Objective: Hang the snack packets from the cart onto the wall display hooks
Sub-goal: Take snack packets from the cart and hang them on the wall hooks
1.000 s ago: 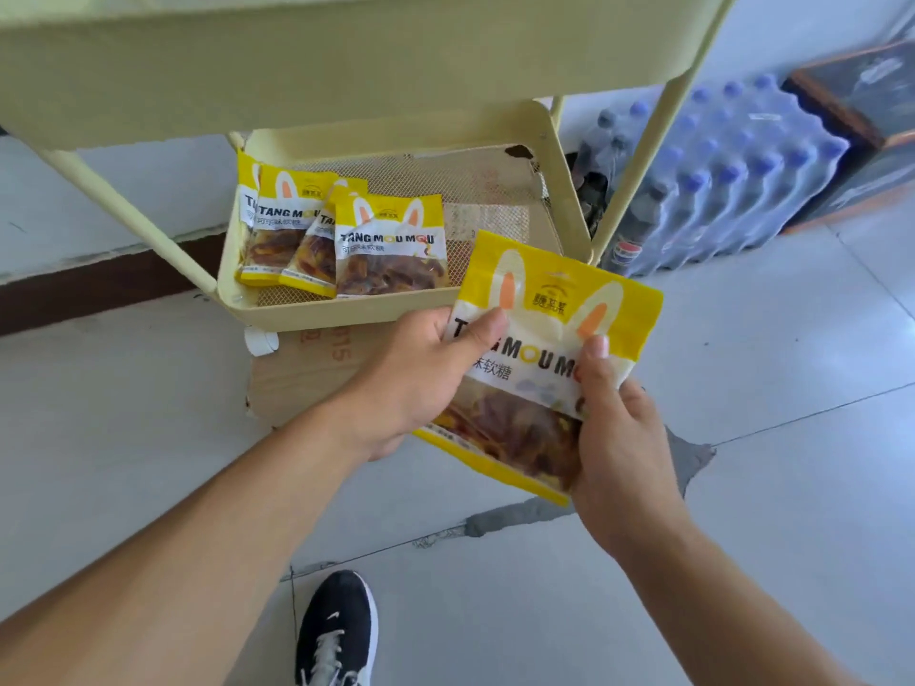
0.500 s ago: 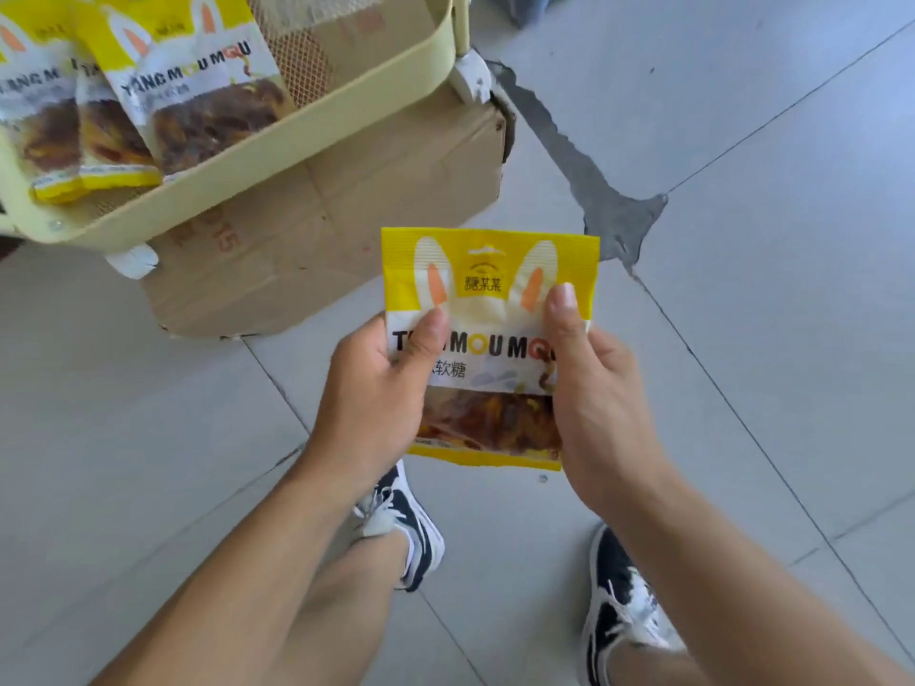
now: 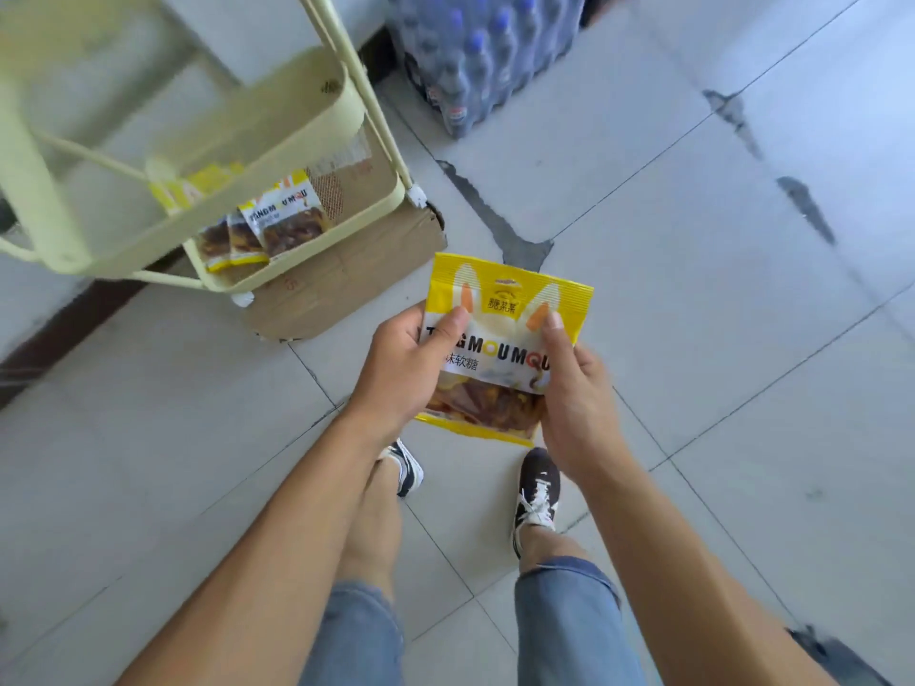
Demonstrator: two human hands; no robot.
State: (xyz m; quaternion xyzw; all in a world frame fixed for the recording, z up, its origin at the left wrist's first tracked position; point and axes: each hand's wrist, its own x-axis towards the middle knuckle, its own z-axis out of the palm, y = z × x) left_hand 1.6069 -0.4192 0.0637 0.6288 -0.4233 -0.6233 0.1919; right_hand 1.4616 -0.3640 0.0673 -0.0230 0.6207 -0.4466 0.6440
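Both hands are still gripping the packet (image 3: 510,339), left hand (image 3: 403,368) and right hand (image 3: 577,393) pinching its sides, now well right of the cart (image 3: 277,141), which is showing more. Other packets (image 3: 262,225) are lying in its bottom tray; bottles (image 3: 475,56) are standing far on the tiled floor (image 3: 718,314).

I am holding one snack packet (image 3: 510,309) in my two hands, left hand (image 3: 406,368) and right hand (image 3: 577,393). Three more packets (image 3: 257,225) are lying in the one cart (image 3: 277,116), and one pack of bottles (image 3: 475,52) is standing nearby.
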